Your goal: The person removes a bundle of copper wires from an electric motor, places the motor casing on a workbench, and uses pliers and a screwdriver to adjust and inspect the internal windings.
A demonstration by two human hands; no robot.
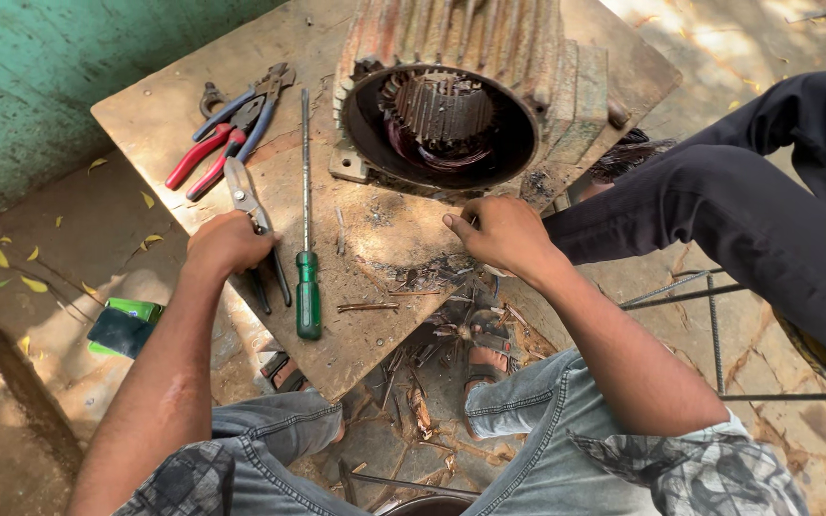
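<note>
My left hand (227, 244) is closed around the black handles of a pair of pliers (244, 196) that lies on a worn wooden board (375, 239); the metal jaws point away from me. My right hand (499, 232) rests on the board just in front of an old electric motor housing (442, 115), fingers curled; I cannot tell whether it pinches anything. The round opening of the motor housing shows dark windings and slots. A long screwdriver with a green handle (308, 291) lies between my hands.
Red-handled pliers (205, 155) and blue-handled pliers (246, 110) lie at the board's far left. Metal scraps (432, 277) litter the board and the stone floor. Another person's leg in dark trousers (738, 220) is at right. A green and black object (124, 328) lies on the ground.
</note>
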